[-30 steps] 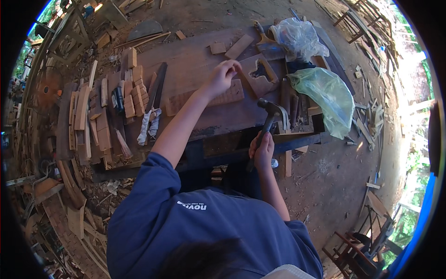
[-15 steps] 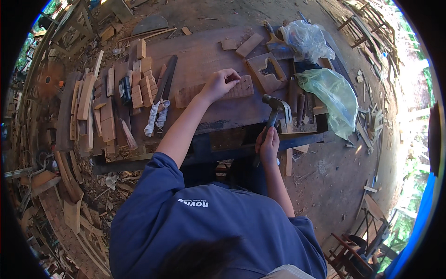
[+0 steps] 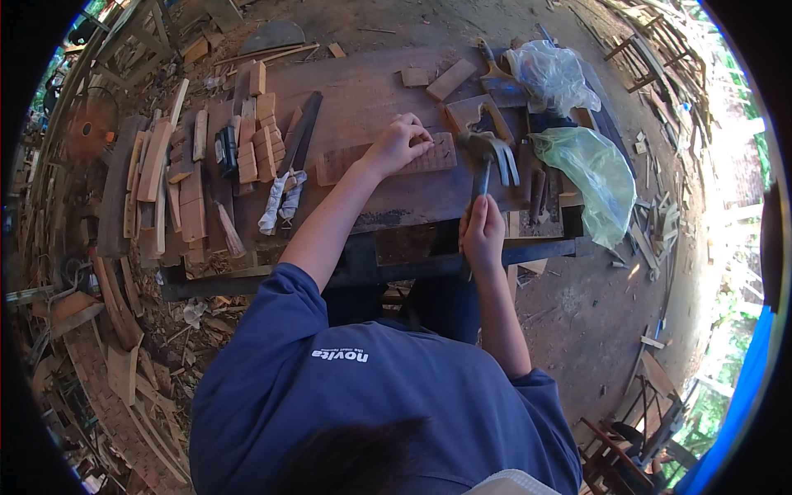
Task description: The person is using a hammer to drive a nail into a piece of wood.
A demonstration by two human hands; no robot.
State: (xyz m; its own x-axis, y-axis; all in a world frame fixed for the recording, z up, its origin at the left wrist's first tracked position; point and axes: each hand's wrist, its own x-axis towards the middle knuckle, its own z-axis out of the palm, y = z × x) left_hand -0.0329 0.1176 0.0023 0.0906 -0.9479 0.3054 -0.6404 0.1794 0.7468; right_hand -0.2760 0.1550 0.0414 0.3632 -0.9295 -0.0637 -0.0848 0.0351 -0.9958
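Observation:
My right hand (image 3: 483, 233) is wrapped around the handle of a claw hammer (image 3: 489, 155), held upright with its head raised and a little blurred. Over a flat brown wooden board (image 3: 346, 163) lying crosswise on the bench, my left hand (image 3: 400, 144) is closed in a pinch. Whatever its fingertips hold, if anything, is too small to make out. Small dark marks or nails show near the board's right end, beside my left fingertips. Behind the hammer head lies a wooden block with a cut-out (image 3: 478, 115).
The bench top (image 3: 355, 91) carries wood strips and small blocks (image 3: 266, 136) on the left, with a black device (image 3: 225, 152) among them. A paintbrush (image 3: 497, 78), a clear plastic bag (image 3: 549, 74) and a greenish one (image 3: 590, 169) sit on the right. Wood scraps litter the floor.
My right hand has lifted the hammer slightly up and right, and its claw has turned. My left hand stays pinched over the board, shifted slightly. The whole view has shifted a little.

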